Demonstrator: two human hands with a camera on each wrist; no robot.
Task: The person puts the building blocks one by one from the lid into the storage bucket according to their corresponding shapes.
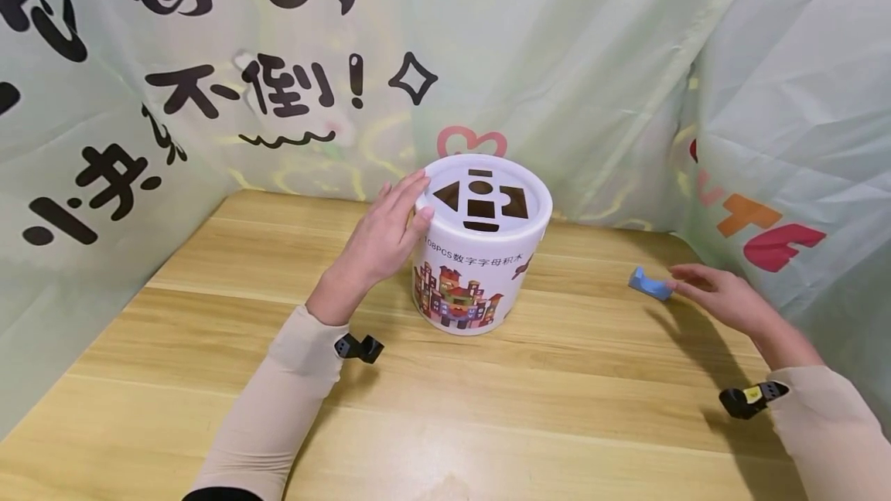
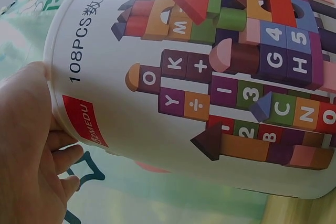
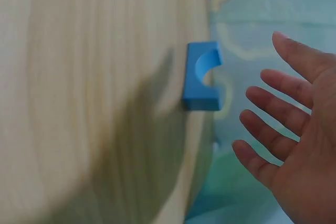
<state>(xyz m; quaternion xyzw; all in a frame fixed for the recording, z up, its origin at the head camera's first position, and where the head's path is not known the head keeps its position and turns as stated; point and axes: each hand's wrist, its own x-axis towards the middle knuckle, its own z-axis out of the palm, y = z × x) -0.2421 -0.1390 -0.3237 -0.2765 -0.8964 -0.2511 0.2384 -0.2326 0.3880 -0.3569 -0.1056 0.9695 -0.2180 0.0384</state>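
Note:
A white bucket (image 1: 462, 277) with printed toy blocks on its side stands upright on the table. Its recessed lid (image 1: 452, 219) has several cut-out holes, among them a triangle, a circle and a square. My left hand (image 1: 383, 234) rests against the bucket's left side at the rim, fingers loosely extended; the left wrist view shows the hand (image 2: 31, 145) touching that edge. Over on the right lies a blue block (image 1: 650, 284) with a half-round notch. Beside this block (image 3: 194, 77), my right hand (image 3: 294, 129) is spread with nothing in it, apart from the block in the right wrist view.
The wooden table (image 1: 334, 424) reaches back to a hanging printed cloth (image 1: 571, 83) close behind the bucket. Another stretch of cloth (image 1: 786, 176) hangs along the right edge, near my right hand. A small black camera (image 1: 358, 348) sits at my left wrist.

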